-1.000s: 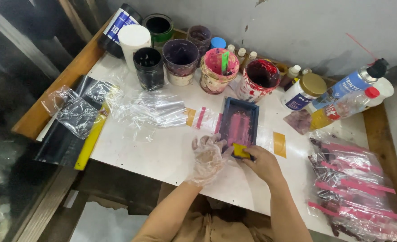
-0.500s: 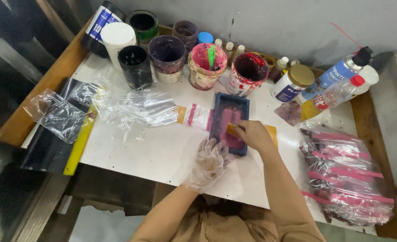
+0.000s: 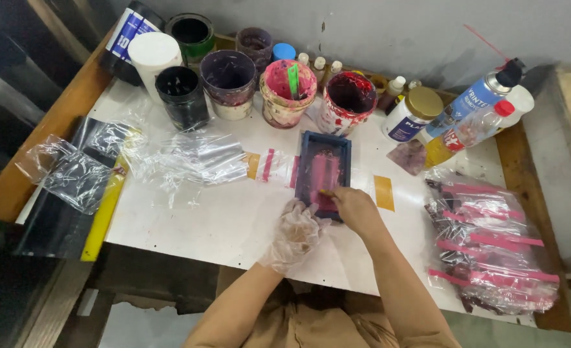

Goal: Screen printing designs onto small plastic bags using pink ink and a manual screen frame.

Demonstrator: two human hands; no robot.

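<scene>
White board covers my table point(image 3: 188, 219), its far edge crowded with paint-stained tubs and bottles. At my right lies a heap of clear bags with pink strips point(image 3: 492, 245); at my left, crumpled clear plastic point(image 3: 188, 158). In the middle, straight ahead of me, sits the dark blue rectangular frame point(image 3: 323, 173), smeared pink inside. My left hand point(image 3: 295, 233), in a thin clear glove, rests with loosely curled fingers against the frame's near left corner. My right hand point(image 3: 355, 207), bare, is at the frame's near edge, fingers pressed together pinching a small yellowish tool point(image 3: 326, 193) whose tip lies on the pink inside.
</scene>
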